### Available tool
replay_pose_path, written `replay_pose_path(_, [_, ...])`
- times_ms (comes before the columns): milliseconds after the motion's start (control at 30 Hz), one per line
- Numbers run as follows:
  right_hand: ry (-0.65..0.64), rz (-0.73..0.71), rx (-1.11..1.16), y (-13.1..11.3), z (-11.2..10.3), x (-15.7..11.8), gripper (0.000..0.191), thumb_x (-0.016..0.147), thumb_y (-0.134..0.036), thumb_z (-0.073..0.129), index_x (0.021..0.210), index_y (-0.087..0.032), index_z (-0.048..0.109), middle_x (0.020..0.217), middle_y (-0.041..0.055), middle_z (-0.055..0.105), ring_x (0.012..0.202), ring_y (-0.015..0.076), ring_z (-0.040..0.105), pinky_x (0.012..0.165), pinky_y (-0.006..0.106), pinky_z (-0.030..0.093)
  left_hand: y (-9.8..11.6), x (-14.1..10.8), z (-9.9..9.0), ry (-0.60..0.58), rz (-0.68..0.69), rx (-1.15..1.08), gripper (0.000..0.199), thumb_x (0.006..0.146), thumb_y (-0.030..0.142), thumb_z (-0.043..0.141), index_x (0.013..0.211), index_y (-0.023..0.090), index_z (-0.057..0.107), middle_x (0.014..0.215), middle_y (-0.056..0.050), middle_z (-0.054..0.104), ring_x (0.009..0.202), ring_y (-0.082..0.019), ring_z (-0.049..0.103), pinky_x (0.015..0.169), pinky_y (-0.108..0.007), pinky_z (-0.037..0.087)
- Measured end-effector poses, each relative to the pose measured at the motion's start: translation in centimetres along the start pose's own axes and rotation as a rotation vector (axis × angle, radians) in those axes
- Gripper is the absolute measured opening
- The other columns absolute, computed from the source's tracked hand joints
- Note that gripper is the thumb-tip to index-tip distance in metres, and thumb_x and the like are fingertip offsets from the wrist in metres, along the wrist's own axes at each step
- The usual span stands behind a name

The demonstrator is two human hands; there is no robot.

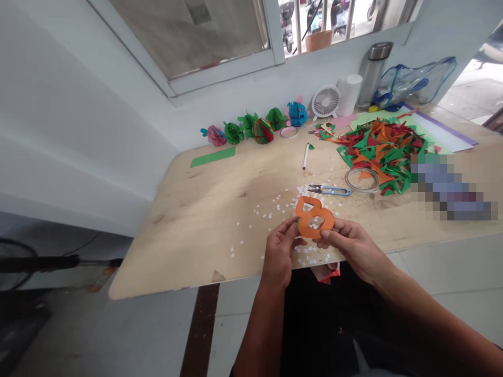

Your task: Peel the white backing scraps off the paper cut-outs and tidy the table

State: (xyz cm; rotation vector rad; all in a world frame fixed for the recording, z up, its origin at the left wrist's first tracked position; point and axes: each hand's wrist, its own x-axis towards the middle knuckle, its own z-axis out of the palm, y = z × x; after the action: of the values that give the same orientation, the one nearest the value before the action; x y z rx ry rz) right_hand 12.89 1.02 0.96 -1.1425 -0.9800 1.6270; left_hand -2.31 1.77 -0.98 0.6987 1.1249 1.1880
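Between my two hands, just above the front edge of the table, is an orange paper cutout [327, 219] with two openings, shaped somewhat like a B. My left hand [281, 245] pinches its lower left side, where a bit of green shows. The fingers of my right hand [356, 245] grip its lower right side. Blue-handled thread snips [334, 190] lie right behind the cutout. Small white paper bits [269, 215] are scattered on the wood around my hands. A roll of clear tape [362, 179] rests to the right of the snips.
A heap of green, orange and red paper scraps [387, 146] covers the table's right side. Folded paper figures [262, 131], a small white fan [326, 101] and a steel flask [375, 73] line the wall. A white pen [305, 156] and green strip [212, 157] lie on the wooden table [176, 230].
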Motion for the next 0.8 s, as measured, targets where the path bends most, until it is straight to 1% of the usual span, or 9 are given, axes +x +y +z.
replay_pose_path(100, [0.0, 0.031, -0.054, 0.3, 0.0, 0.2, 0.024, 0.072, -0.041, 0.071, 0.072, -0.018, 0.065, 0.06, -0.0005, 0.062, 0.053, 0.0118, 0.054, 0.055, 0.025, 0.044, 0.8, -0.4, 0.8, -0.131, 0.003, -0.127, 0.043, 0.074, 0.035, 0.073, 0.113, 0.018, 0.065, 0.109, -0.01, 0.071, 0.092, -0.02, 0.066, 0.081, -0.031, 0.051])
replay_pose_path(200, [0.006, -0.041, -0.168, 0.5, 0.2, 0.4, 0.019, 0.072, -0.036, 0.068, 0.069, -0.018, 0.062, 0.06, -0.0001, 0.062, 0.055, 0.012, 0.055, 0.054, 0.024, 0.045, 1.0, -0.7, 1.5, -0.141, 0.041, -0.121, 0.051, 0.072, 0.029, 0.076, 0.12, 0.021, 0.06, 0.11, -0.009, 0.07, 0.099, -0.021, 0.066, 0.085, -0.031, 0.05])
replay_pose_path(300, [-0.024, -0.064, -0.294, 0.6, 0.3, 0.3, 0.014, 0.075, -0.029, 0.062, 0.069, -0.018, 0.061, 0.061, -0.0011, 0.06, 0.052, 0.0103, 0.051, 0.047, 0.021, 0.041, 0.8, -0.7, 2.3, -0.113, -0.004, -0.173, 0.059, 0.067, 0.022, 0.079, 0.122, 0.022, 0.056, 0.098, -0.005, 0.072, 0.089, -0.016, 0.067, 0.079, -0.026, 0.049])
replay_pose_path(400, [-0.034, -0.059, -0.382, 0.7, 0.1, 0.0, 0.015, 0.08, -0.026, 0.055, 0.07, -0.017, 0.06, 0.063, -0.0024, 0.059, 0.044, 0.007, 0.043, 0.041, 0.02, 0.035, 0.5, -0.4, 2.8, -0.067, -0.053, -0.263, 0.056, 0.061, 0.015, 0.08, 0.112, 0.018, 0.06, 0.086, -0.001, 0.071, 0.077, -0.011, 0.066, 0.076, -0.023, 0.048])
replay_pose_path(467, [-0.026, -0.096, -0.439, 0.8, -0.2, -0.2, 0.018, 0.082, -0.027, 0.054, 0.069, -0.017, 0.062, 0.064, -0.0016, 0.06, 0.046, 0.0078, 0.045, 0.044, 0.021, 0.037, 0.4, -0.1, 3.0, -0.03, -0.046, -0.285, 0.049, 0.058, 0.013, 0.08, 0.104, 0.016, 0.062, 0.082, 0.0, 0.07, 0.073, -0.01, 0.064, 0.075, -0.023, 0.047])
replay_pose_path(533, [-0.009, -0.152, -0.486, 0.7, -0.5, -0.4, 0.02, 0.083, -0.03, 0.054, 0.072, -0.017, 0.065, 0.067, -0.0001, 0.063, 0.054, 0.0112, 0.053, 0.051, 0.022, 0.042, 0.2, 0.1, 3.2, 0.017, -0.007, -0.263, 0.045, 0.058, 0.012, 0.079, 0.1, 0.016, 0.063, 0.079, 0.001, 0.069, 0.07, -0.009, 0.064, 0.073, -0.022, 0.047])
replay_pose_path(667, [0.097, -0.225, -0.452, 0.3, -1.3, -0.6, 0.027, 0.087, -0.036, 0.049, 0.084, -0.018, 0.069, 0.079, 0.0031, 0.069, 0.075, 0.017, 0.062, 0.067, 0.026, 0.047, -0.2, 0.1, 4.0, 0.084, 0.07, -0.189, 0.044, 0.058, 0.012, 0.078, 0.099, 0.016, 0.063, 0.078, 0.0, 0.07, 0.068, -0.01, 0.064, 0.068, -0.022, 0.047])
replay_pose_path(733, [0.115, -0.201, -0.398, 0.3, -1.6, -0.4, 0.028, 0.086, -0.041, 0.051, 0.084, -0.018, 0.067, 0.075, 0.003, 0.067, 0.07, 0.0164, 0.06, 0.063, 0.025, 0.046, -0.2, -0.1, 4.5, 0.063, 0.069, -0.173, 0.043, 0.058, 0.012, 0.077, 0.098, 0.016, 0.063, 0.078, 0.0, 0.071, 0.067, -0.011, 0.064, 0.066, -0.022, 0.047])
replay_pose_path(800, [0.109, -0.146, -0.358, 0.3, -1.9, -0.1, 0.027, 0.079, -0.044, 0.061, 0.079, -0.017, 0.065, 0.065, 0.0006, 0.062, 0.058, 0.0137, 0.055, 0.054, 0.024, 0.042, -0.2, -0.4, 4.9, 0.042, 0.063, -0.159, 0.041, 0.058, 0.011, 0.076, 0.097, 0.016, 0.064, 0.077, 0.0, 0.07, 0.067, -0.011, 0.064, 0.065, -0.022, 0.047])
